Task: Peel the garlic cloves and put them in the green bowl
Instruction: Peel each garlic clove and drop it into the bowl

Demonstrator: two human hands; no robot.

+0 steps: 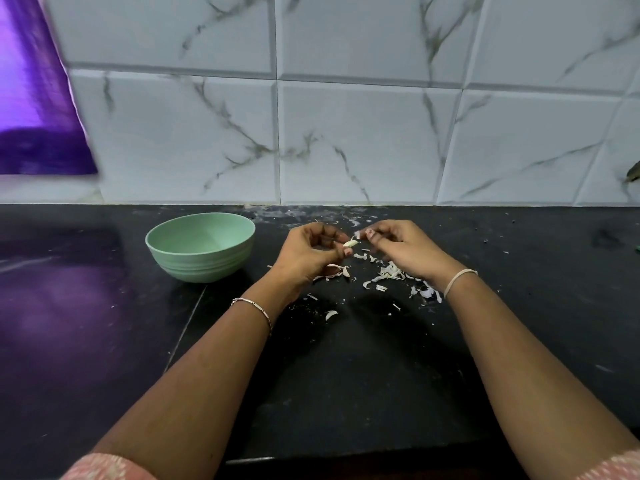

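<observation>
My left hand [308,252] pinches a small pale garlic clove [349,243] between thumb and fingertips above the black counter. Just right of it, my right hand [401,245] has its fingers curled, its fingertips at a thin strip of skin [356,234] at the clove's tip. The green bowl [201,245] stands on the counter to the left of my left hand; what I see of its inside looks bare. Another unpeeled clove [334,270] lies on the counter below my left hand.
Torn garlic skins [391,273] are scattered over the black counter [363,375] under and in front of my hands. A marble-tiled wall [346,133] rises behind the counter. A purple sheet [34,98] hangs at the far left.
</observation>
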